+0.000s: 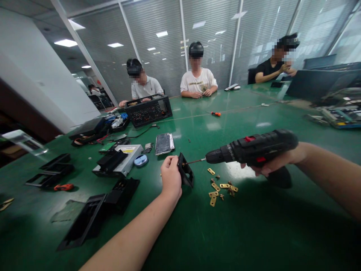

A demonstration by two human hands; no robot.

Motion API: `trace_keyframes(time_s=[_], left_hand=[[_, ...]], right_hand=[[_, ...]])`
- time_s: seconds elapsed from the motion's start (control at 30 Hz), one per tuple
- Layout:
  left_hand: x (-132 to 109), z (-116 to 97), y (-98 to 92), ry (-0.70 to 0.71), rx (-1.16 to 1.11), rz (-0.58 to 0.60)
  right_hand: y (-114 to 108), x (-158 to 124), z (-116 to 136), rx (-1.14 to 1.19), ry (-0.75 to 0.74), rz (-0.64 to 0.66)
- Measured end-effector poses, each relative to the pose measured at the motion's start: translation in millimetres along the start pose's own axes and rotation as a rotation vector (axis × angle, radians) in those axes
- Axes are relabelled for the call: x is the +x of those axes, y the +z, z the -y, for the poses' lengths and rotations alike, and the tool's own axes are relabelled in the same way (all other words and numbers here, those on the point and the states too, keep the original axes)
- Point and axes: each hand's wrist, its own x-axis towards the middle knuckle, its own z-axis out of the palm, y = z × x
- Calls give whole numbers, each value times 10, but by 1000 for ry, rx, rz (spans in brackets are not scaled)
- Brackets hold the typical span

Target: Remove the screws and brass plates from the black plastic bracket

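Note:
My right hand (267, 165) is wrapped round the grip of a black cordless drill (251, 146) with red switches. Its long bit (196, 161) points left and its tip meets a black plastic bracket-like part (186, 173). My left hand (171, 176) grips that part by its left side, holding it upright just over the table. A small brass-coloured spot shows where the bit touches; whether it is a screw I cannot tell. Below the drill lie several small brass plates (216, 187) with holes, and loose screws (222, 197) among them.
Black plastic housings (84, 218) and an optical drive (126, 160) lie left on the green table (225, 233). Near them are a blue round tin (141, 160) and an orange-handled tool (64, 187). A black computer case (148, 110) stands farther back. Several people sit across the table.

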Motion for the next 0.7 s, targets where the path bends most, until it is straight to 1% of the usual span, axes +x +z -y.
trace_keyframes(time_s=[0.13,0.23,0.3,0.53,0.7], left_hand=[[42,4,-35,-23,32,-44],[66,37,-46,-29,25,-68],[77,72,-46,-31,15,-74],[119,183,-32,-10,7,-95],[128,187,-12,9,-1,-112]], right_hand=[[-243,184,11,-54,-12,104],[-391,294,-3,-71,-3,141],[-434,327,-19,-77,3,150],[-354,302,-66,-46,-35,132],[-315,311,-94,7,-57,100]])
